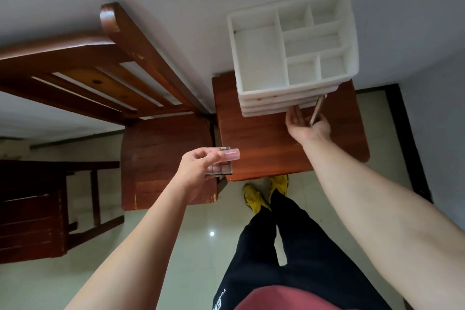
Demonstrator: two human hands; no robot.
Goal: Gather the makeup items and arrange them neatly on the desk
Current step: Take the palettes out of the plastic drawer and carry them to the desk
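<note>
A white organiser (259, 58) with several empty compartments and drawers stands on a small brown desk (259, 148) by the wall. My right hand (308, 124) is at the organiser's lower front edge, fingers touching a drawer, and grips a thin metallic makeup pencil (317, 108) that points up beside the drawers. My left hand (198, 167) hovers over the desk's left front corner and holds a pink tube (230, 155) together with a clear eyeshadow palette (221, 170).
A wooden chair (156, 158) stands just left of the desk, its slatted back (100, 78) against the wall. Dark wooden furniture (32, 209) is at far left. My legs and yellow shoes (254, 196) are on the tiled floor below the desk's front edge.
</note>
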